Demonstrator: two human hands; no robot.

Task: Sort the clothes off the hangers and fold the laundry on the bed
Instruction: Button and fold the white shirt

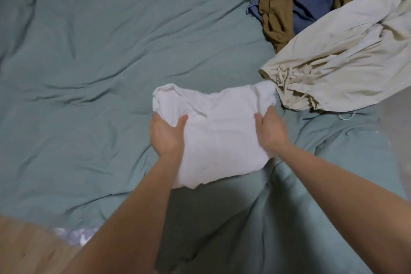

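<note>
The left hand (166, 134) has its thumb lying over the top of a folded white garment (216, 135) while the fingers go under the left edge, out of sight, so the cloth is pinched between thumb and fingers. The right hand (270, 128) does the same on the other side: thumb on top near the right edge, fingers tucked beneath the fabric and hidden. Both bare forearms reach in from the bottom of the view, angled toward each other.

The white garment is folded into a rough rectangle and sits between the two hands, low over the teal bedcover (89, 73); its near edge casts a shadow on the cover, though whether its far edge touches the bed cannot be told. A bunched fold stands up along its far-left corner.

Just beside its far-right corner lies a cream garment (347, 55) with loose drawstrings at its waistband, spread diagonally toward the upper right. Beyond it, in the top right, a brown garment (275, 15) and a blue garment (311, 0) lie crumpled together in a pile.

At the lower left a strip of wooden floor (29, 249) shows past the bed's edge.
</note>
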